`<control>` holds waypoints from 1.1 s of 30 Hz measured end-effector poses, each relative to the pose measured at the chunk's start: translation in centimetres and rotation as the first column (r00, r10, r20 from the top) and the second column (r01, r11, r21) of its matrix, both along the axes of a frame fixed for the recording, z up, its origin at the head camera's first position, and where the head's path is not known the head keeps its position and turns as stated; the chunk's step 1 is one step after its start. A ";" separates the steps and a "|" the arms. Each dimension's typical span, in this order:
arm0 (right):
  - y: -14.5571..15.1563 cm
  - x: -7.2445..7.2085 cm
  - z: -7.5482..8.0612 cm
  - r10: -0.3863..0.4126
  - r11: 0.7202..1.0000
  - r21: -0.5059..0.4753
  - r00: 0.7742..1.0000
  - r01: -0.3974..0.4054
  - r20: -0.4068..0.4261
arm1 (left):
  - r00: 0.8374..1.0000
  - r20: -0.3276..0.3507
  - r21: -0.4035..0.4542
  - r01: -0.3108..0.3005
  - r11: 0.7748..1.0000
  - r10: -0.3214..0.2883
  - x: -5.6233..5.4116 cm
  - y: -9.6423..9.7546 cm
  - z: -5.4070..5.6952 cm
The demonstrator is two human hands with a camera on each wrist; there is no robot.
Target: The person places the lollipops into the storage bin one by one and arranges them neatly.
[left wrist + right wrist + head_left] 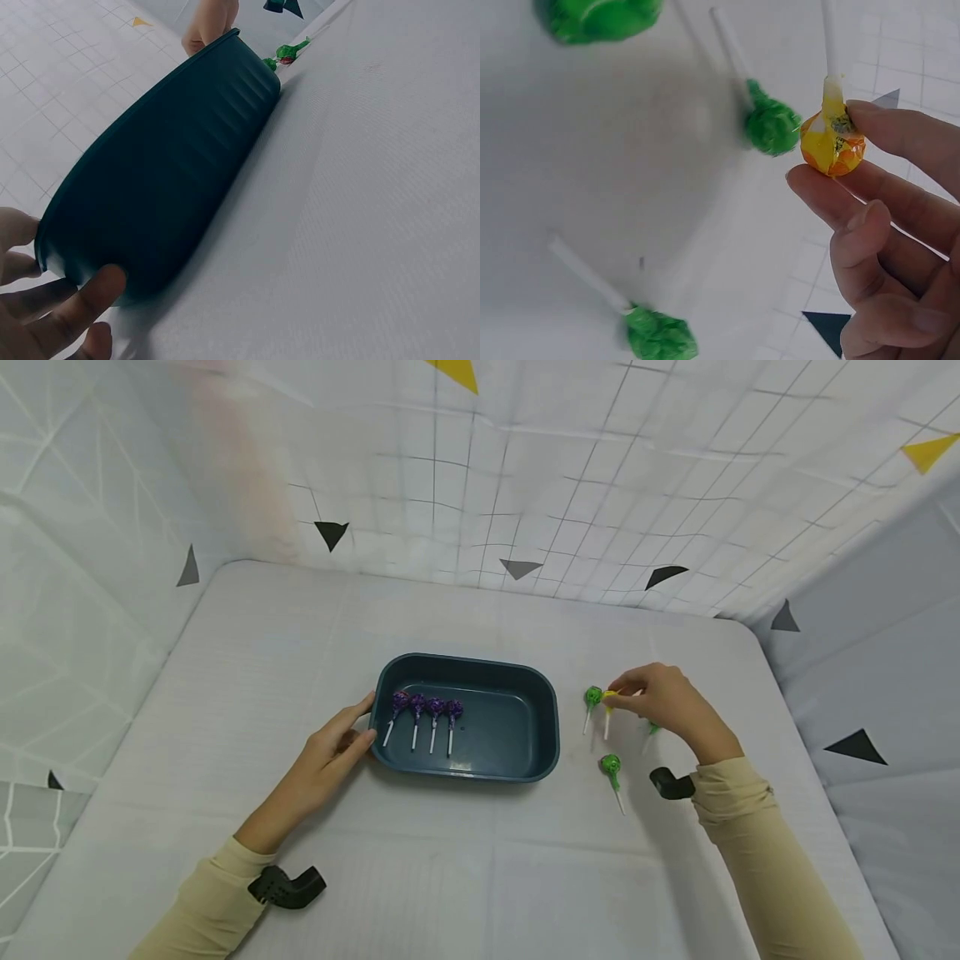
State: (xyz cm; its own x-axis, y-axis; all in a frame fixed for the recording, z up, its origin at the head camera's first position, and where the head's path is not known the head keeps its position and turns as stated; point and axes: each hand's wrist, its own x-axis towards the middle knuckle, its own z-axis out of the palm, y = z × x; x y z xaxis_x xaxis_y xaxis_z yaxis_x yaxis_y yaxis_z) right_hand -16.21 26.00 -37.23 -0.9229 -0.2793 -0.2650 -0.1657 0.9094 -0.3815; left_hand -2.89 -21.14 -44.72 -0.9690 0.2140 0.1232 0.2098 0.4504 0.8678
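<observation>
My right hand (663,697) pinches a yellow-and-orange wrapped lollipop (832,146) by its candy end between thumb and fingers, the white stick pointing away. Just left of it lies a green lollipop (592,695). Another green lollipop (611,765) lies nearer me, and a third green one (653,727) is partly hidden by the right hand. My left hand (322,764) touches the left end of a dark teal tray (495,767), fingers spread along the outside of its wall and rim. Several purple lollipops (435,706) lie in a row in the tray's left half, sticks toward me.
A white cloth covers the table (465,860). White fabric walls (525,485) with grid lines and dark and yellow triangles stand behind and at both sides. A black wrist camera mount (288,887) sits on the left sleeve, another black mount (671,783) by the right.
</observation>
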 end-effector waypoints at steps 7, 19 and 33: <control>-1.2 0.4 1.1 0.024 1.000 -0.016 0.999 -0.024 -0.023 | 1.000 0.013 0.001 0.000 1.000 0.000 0.1 0.0 0.1; -3.1 0.5 2.6 0.086 0.995 -0.046 0.995 -0.089 -0.057 | 1.000 -0.001 0.011 0.003 1.000 -0.003 0.0 0.0 0.3; -5.5 0.6 3.3 0.138 0.987 -0.068 0.988 -0.142 -0.068 | 1.000 -0.003 -0.020 -0.004 1.000 0.004 -0.1 -0.2 -0.1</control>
State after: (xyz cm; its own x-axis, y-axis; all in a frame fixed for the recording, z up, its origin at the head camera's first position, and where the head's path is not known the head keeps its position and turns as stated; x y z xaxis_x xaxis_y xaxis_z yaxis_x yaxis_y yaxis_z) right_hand -15.61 20.52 -33.90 -0.8874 -0.4233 -0.1824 -0.3150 0.8458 -0.4305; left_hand -2.94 -21.30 -44.82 -0.9694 0.2128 0.1221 0.2109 0.4687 0.8578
